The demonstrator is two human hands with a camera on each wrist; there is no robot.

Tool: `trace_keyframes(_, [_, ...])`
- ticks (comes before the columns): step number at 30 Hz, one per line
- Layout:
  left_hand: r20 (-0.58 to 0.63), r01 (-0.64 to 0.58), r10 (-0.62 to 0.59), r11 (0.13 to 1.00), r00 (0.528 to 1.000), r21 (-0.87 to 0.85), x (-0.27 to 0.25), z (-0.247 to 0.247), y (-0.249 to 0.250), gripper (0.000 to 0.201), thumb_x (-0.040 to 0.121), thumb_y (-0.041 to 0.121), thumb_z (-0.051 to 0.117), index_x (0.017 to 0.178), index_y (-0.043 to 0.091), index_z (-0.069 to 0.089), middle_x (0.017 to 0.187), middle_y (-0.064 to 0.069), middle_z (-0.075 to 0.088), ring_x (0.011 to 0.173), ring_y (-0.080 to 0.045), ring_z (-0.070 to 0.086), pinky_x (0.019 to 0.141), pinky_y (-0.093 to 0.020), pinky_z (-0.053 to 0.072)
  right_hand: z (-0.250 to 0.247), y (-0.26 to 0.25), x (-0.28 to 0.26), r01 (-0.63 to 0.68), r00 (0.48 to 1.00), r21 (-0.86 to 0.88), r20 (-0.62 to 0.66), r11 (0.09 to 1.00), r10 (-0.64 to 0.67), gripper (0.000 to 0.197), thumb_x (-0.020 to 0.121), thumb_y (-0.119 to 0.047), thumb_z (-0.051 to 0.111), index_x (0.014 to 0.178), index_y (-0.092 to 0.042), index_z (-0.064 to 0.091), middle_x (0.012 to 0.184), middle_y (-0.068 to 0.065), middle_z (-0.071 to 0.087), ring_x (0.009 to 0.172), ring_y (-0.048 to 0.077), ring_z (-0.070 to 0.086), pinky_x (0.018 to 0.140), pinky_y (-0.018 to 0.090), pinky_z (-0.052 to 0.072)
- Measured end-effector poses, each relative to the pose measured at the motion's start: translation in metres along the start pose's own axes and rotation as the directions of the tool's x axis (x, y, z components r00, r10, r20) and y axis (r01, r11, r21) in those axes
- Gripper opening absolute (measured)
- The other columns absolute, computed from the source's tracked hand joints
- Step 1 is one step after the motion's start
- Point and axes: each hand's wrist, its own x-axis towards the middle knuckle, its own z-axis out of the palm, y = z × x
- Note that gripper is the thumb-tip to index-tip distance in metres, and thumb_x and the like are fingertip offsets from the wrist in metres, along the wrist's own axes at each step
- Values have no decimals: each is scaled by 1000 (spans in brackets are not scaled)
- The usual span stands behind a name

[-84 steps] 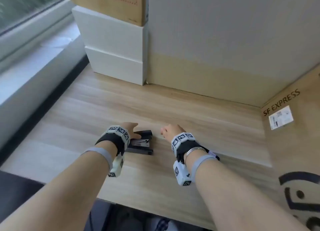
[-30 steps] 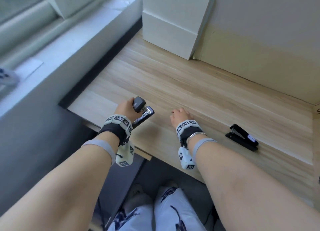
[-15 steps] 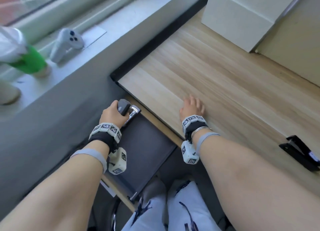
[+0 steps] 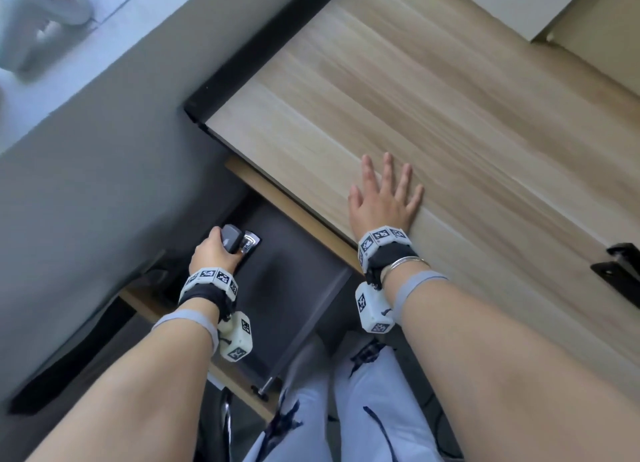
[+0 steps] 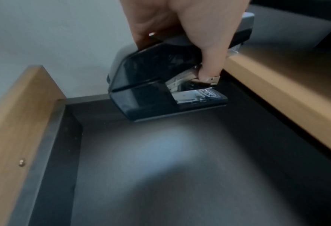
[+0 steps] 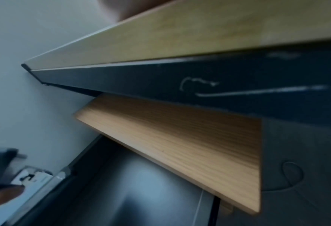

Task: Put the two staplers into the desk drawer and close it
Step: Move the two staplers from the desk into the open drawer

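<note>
left hand (image 4: 216,250) gripping first stapler (image 5: 166,85) low over open drawer (image 4: 298,288), near its far left corner; right hand (image 4: 382,198) flat on desk (image 4: 450,98), fingers spread, nearer second stapler (image 4: 620,271) lying far right

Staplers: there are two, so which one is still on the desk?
The black stapler at the right edge of the desk. Nobody touches it. The other stapler is held by the left hand over the open drawer.

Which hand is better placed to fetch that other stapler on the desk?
The right hand: it lies flat and free on the desk, on the same side as the second stapler. The left hand is busy holding the first stapler over the open drawer.
</note>
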Motion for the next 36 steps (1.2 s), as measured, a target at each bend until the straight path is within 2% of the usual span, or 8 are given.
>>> trace_keyframes(4, [37,-8,6,999,999,53,21,26,-3,31,76,28,66,85,12,40,99,-21,67,92,-38,64,72,-39,49,2,1,0,1,999,18,-41,1000,0,58,95,-49,27,149,-44,9,163,-8,3,151,27,0,119,54,2])
trace_keyframes(9, [89,-19,7,991,996,131,46,54,-4,36,78,28,64,101,5,48,99,-23,66,92,-40,64,71,-42,52,5,1,0,6,996,33,-84,999,-3,58,93,-48,31,149,-44,14,163,-8,8,150,28,5,119,54,5])
trace_keyframes(13, [99,-10,-5,989,995,145,61,71,-9,37,79,29,64,102,5,47,99,-25,66,92,-41,64,69,-41,50,8,1,1,9,994,31,-110,999,-6,58,93,-48,33,148,-45,16,162,-7,11,150,29,8,119,53,5])
trace_keyframes(18, [127,44,-63,988,990,150,71,83,-15,46,77,36,65,108,8,47,105,-24,65,98,-41,63,78,-44,52,10,1,0,8,989,22,-147,1000,-4,58,91,-47,35,148,-44,21,161,-6,18,149,30,14,118,54,9])
trace_keyframes(24, [97,1,-17,988,995,157,72,95,-16,36,79,15,59,110,4,45,112,-24,62,104,-40,61,76,-43,50,10,1,1,0,990,18,-138,1000,3,58,91,-47,34,148,-44,20,161,-6,17,149,30,13,118,54,9])
trace_keyframes(30, [149,32,-38,998,988,48,68,91,-13,61,73,13,72,126,12,43,125,-23,52,113,-42,55,91,-46,49,8,1,2,-6,992,24,-126,1000,9,58,91,-46,35,147,-44,22,161,-6,18,149,30,15,118,54,9])
trace_keyframes(33, [144,-24,22,1000,989,14,61,73,-1,69,70,16,75,132,20,43,131,-19,49,116,-40,54,95,-45,49,8,1,1,-11,995,31,-100,999,14,58,91,-46,35,147,-44,21,161,-7,17,149,30,13,118,54,8])
trace_keyframes(36, [126,-100,95,994,987,36,50,47,12,64,71,18,71,129,19,46,128,-16,55,116,-36,54,96,-42,49,2,1,1,-12,998,43,-54,999,14,58,92,-45,34,148,-44,18,162,-7,13,150,29,9,119,54,5])
